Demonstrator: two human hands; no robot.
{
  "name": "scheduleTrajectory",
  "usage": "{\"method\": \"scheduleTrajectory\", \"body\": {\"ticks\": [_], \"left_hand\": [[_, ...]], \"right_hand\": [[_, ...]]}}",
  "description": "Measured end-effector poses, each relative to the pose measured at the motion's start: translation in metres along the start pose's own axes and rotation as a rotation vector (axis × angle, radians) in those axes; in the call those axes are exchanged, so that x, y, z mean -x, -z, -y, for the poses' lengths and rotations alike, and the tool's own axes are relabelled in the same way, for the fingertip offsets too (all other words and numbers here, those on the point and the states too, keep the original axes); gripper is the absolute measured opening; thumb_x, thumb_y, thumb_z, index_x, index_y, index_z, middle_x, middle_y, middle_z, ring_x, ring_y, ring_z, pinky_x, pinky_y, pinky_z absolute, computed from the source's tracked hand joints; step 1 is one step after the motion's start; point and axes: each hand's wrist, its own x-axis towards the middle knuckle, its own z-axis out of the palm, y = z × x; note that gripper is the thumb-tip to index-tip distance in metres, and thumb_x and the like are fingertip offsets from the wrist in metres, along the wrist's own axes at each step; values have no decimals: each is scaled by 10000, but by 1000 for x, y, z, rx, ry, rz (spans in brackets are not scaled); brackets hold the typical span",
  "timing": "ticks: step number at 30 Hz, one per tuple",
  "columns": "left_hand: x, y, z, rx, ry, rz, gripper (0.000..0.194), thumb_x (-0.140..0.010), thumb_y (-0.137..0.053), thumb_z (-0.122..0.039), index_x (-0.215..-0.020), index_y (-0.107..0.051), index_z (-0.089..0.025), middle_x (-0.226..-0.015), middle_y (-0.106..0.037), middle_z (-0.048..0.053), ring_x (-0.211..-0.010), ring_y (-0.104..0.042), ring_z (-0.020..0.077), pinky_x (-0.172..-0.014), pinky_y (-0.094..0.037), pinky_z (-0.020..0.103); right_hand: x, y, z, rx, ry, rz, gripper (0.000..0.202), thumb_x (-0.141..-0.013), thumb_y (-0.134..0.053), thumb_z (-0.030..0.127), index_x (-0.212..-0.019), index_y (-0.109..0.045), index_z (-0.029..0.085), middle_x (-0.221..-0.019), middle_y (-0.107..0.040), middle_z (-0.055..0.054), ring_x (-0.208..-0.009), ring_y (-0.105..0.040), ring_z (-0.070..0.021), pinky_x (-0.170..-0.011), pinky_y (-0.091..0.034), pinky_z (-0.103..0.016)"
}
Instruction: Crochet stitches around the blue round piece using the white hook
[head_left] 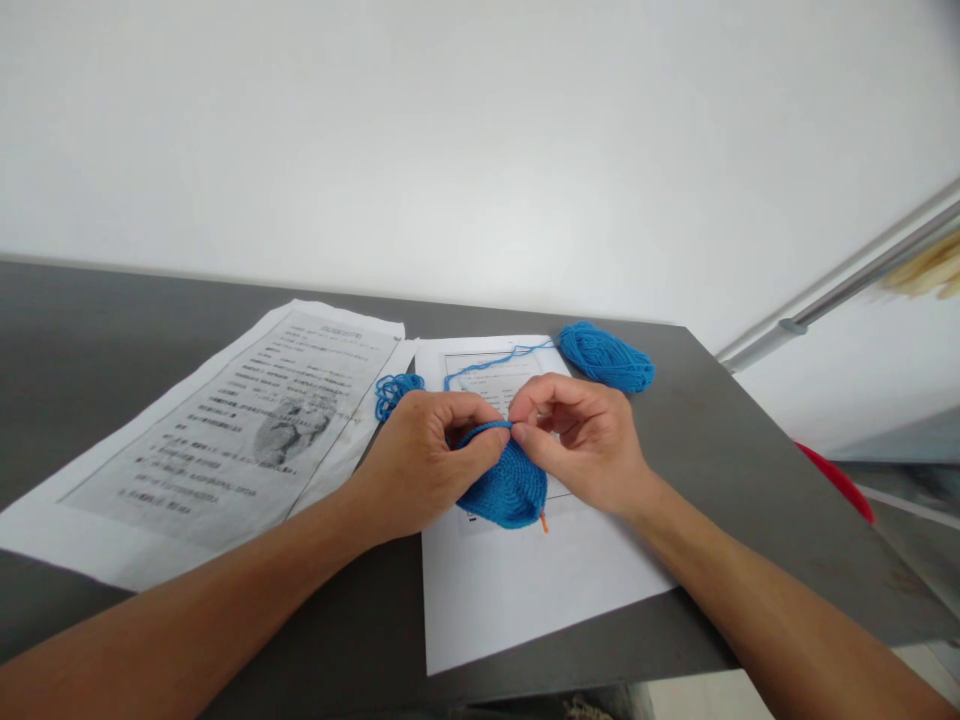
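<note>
A blue crocheted piece [506, 490] hangs from both hands above a printed sheet, with a small orange strand [544, 522] at its lower right edge. My left hand [431, 455] pinches its top edge between thumb and fingers. Close beside it, my right hand [577, 435] pinches the same edge with thumb and forefinger; whether a hook is in it cannot be seen. Blue yarn [495, 362] runs from behind the left hand to a skein [606, 356] at the back right. A loose tangle of blue yarn [397, 393] lies just behind the left hand.
Two groups of paper lie on the dark grey table [750, 480]: large printed sheets [225, 430] with a picture at the left, and a white sheet [495, 610] under the hands. Behind is a white wall. A metal rail [795, 325] and a red object [836, 482] are at the right.
</note>
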Motion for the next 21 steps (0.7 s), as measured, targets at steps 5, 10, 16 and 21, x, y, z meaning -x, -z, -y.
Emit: {"method": "scheduleTrajectory", "body": {"ticks": [5,10,16,21], "left_hand": [[0,0,3,-5,-7,6,245,-866,-601,-294,-755,-755,-138,-639,-620,-8,-595,-482,108,-534,-353,228],[1,0,1,129,25,53,157,-815,-668,-288,-808,-726,-143,-692,-628,-8,-627,-519,117,-565,-410,235],[0,-1,2,315,114,94,160,-786,-724,-298,-831,-668,-155,-726,-644,-4,-648,-577,131,-597,-470,253],[-2,-2,3,343,149,50,210,-813,-703,-346,-792,-675,-139,-687,-617,-5,-613,-529,112,-561,-426,237]], "right_hand": [[0,-1,1,30,-5,-2,59,-752,-671,151,-715,-664,195,-598,-633,25,-517,-543,-91,-474,-457,-210],[0,-1,0,18,-30,-49,56,-744,-669,142,-712,-667,188,-587,-594,32,-512,-529,-85,-461,-425,-200],[0,0,1,27,2,-133,89,-753,-670,112,-706,-664,188,-581,-562,46,-497,-490,-70,-448,-386,-191],[-1,0,3,9,16,-138,101,-755,-666,94,-705,-660,182,-564,-551,56,-477,-465,-56,-428,-343,-179]]}}
